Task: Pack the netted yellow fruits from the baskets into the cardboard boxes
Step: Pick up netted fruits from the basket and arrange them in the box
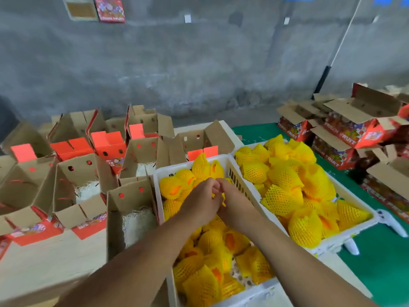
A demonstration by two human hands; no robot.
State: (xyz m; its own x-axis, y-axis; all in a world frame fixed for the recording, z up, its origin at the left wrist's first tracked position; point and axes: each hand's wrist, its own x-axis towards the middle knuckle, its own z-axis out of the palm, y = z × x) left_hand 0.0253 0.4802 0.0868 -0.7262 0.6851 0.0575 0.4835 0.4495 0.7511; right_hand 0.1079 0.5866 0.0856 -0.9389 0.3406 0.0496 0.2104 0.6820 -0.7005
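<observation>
Two white slotted baskets hold many yellow-netted fruits: a near basket [162,178] in front of me and a second basket [345,239] to its right. My left hand [200,201] and my right hand [235,206] meet over the middle of the near basket, fingers curled together above the fruits [212,240]. A strip of yellow net shows between them, but I cannot make out what either hand holds. Several open cardboard boxes stand to the left; the nearest box [130,209] touches the basket and has white padding inside.
More open boxes [75,185] with red flaps crowd the left side of the pale table. Printed red fruit boxes [345,134] stack at the right on a green surface [380,269]. A white handle-like object [391,224] lies beside the right basket. A grey wall stands behind.
</observation>
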